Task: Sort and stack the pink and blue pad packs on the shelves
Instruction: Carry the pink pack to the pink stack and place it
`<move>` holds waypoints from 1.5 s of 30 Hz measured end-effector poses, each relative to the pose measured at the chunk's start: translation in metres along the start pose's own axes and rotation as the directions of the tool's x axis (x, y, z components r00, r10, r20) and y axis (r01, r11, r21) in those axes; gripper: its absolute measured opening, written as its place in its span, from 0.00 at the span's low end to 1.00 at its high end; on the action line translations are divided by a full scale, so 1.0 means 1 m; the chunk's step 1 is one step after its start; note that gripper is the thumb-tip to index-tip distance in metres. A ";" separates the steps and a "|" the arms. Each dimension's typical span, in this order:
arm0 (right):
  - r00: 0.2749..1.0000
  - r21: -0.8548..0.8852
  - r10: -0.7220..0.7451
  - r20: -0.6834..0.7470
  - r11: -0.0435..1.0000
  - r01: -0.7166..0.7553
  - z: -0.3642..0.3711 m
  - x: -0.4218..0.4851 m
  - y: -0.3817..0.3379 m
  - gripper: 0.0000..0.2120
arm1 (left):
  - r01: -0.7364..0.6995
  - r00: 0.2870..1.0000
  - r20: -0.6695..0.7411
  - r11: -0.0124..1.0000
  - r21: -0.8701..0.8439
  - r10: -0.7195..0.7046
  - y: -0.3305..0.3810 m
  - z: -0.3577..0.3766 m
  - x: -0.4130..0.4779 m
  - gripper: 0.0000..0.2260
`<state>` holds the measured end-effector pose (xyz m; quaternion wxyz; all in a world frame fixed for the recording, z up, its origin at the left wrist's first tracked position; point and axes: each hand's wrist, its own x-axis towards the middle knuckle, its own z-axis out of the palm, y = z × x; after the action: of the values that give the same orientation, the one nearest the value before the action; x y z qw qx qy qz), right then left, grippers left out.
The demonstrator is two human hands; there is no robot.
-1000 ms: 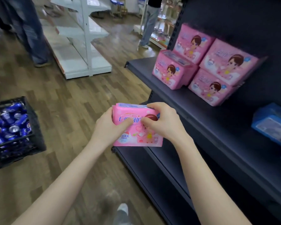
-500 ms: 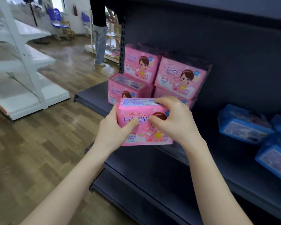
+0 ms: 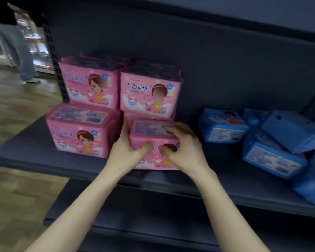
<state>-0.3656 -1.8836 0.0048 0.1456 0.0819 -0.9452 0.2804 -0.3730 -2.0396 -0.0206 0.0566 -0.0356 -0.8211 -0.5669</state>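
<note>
- We held the pink pack (image 3: 151, 130) between both hands: our left hand (image 3: 125, 153) gripped its left end and our right hand (image 3: 185, 151) its right end. Thumbs pressed on the front face and fingers curled round the top edges.
- Its long side ran along the front of the shelf (image 3: 25, 153), just before the pink stack (image 3: 145, 93) and beside the front pack (image 3: 80, 135).
- Both hands were equally near, so we judged it needed a straight push back.
- We could not tell whether it rested on the shelf.
</note>
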 end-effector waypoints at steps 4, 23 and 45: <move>0.999 -0.043 0.051 0.004 0.998 -0.051 0.007 0.007 -0.001 0.24 | -0.017 0.999 0.038 1.000 0.006 0.016 -0.002 -0.003 0.013 0.41; 0.990 0.085 0.108 -0.088 0.991 -0.100 0.035 0.010 -0.020 0.24 | -0.442 0.893 0.270 0.584 0.681 0.361 -0.003 -0.025 0.023 0.29; 0.973 0.132 0.196 -0.119 0.975 -0.180 0.047 0.009 -0.031 0.25 | -0.477 0.858 0.331 0.373 0.796 0.392 -0.009 -0.031 0.036 0.25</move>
<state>-0.3773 -1.9357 -0.0147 0.1750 -0.0179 -0.9184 0.3544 -0.4084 -2.0720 -0.0133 0.1781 -0.2416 -0.9528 -0.0465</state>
